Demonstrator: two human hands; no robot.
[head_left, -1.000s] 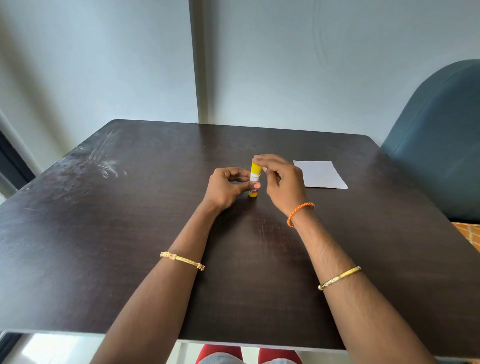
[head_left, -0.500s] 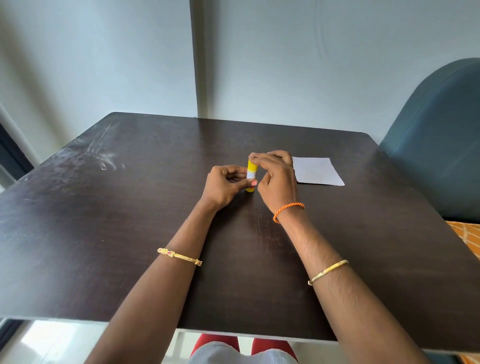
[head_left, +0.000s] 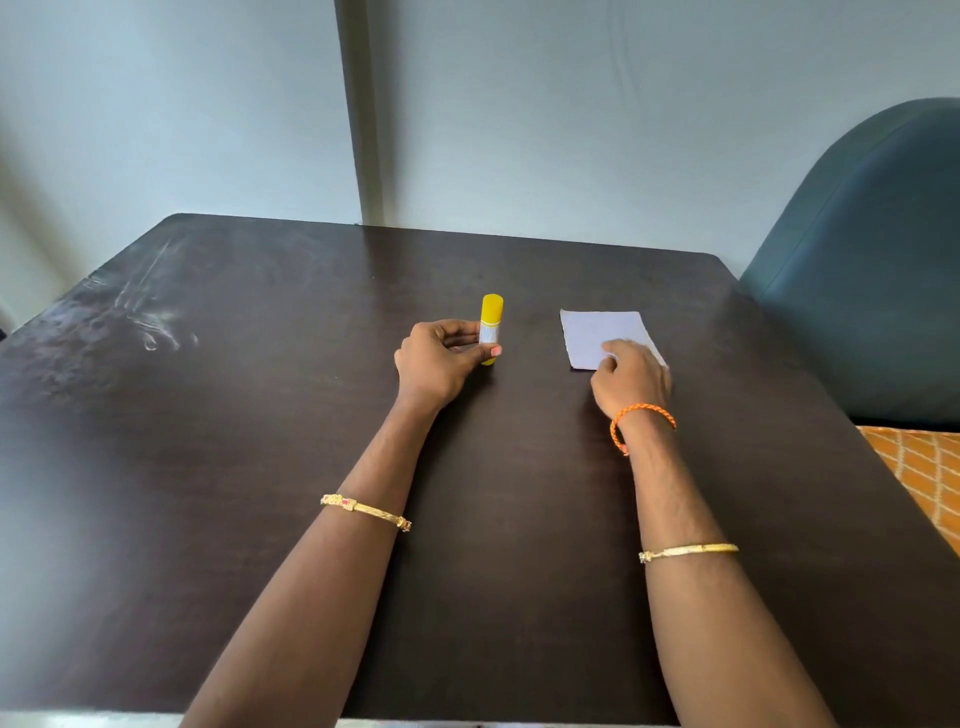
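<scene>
Now the right hand (head_left: 631, 379) has left the glue stick (head_left: 490, 328), where half a second ago it was curled over the yellow cap, and has gone off toward three o'clock to the white paper (head_left: 597, 332). It lies on the sheet's near right corner with bent fingers. Whether they pinch the paper or only press it cannot be told, since the back of the hand hides them. The left hand (head_left: 439, 358) has kept its place and its grip, thumb and fingers curled round the lower white part of the stick from nine o'clock. The stick stands upright as before, cap on, its foot down at the table (head_left: 260, 467), a little beyond the table's middle. The paper has not shifted and lies flat, well apart from the stick.

Between stick and paper runs a bare strip of dark tabletop. From the stick toward nine o'clock the top is open as far as a patch of pale scuff marks (head_left: 150, 322) near the left edge. Toward six o'clock only the two forearms cross it before the near edge. At twelve o'clock the far edge meets the wall (head_left: 571, 130), and at two o'clock a blue-green chair (head_left: 872, 270) stands close against the right corner.
</scene>
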